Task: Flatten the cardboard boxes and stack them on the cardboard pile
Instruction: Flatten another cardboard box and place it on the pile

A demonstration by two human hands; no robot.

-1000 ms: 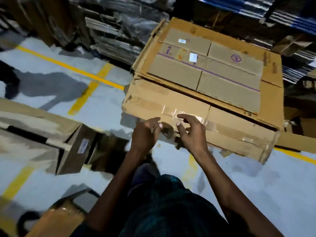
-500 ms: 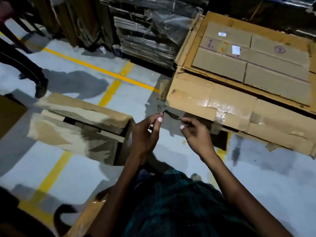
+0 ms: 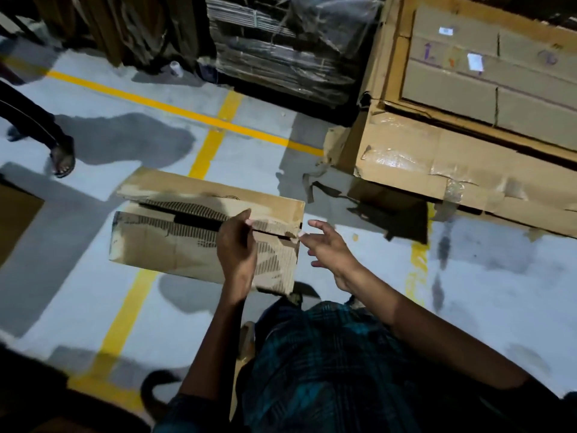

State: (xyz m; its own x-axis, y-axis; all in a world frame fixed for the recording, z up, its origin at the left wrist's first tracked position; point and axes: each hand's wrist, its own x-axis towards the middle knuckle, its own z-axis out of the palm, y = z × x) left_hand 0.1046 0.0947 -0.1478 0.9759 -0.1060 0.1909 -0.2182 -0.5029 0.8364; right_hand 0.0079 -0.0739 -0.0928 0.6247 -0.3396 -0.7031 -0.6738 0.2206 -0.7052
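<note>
The box (image 3: 199,235) lies unflattened on the floor, left of the pile (image 3: 468,170). The left hand (image 3: 235,245) hovers over its top seam, fingers loosely curled, holding nothing. The right hand (image 3: 327,248) reaches toward its right end, fingers spread, probably to open the flaps.
</note>
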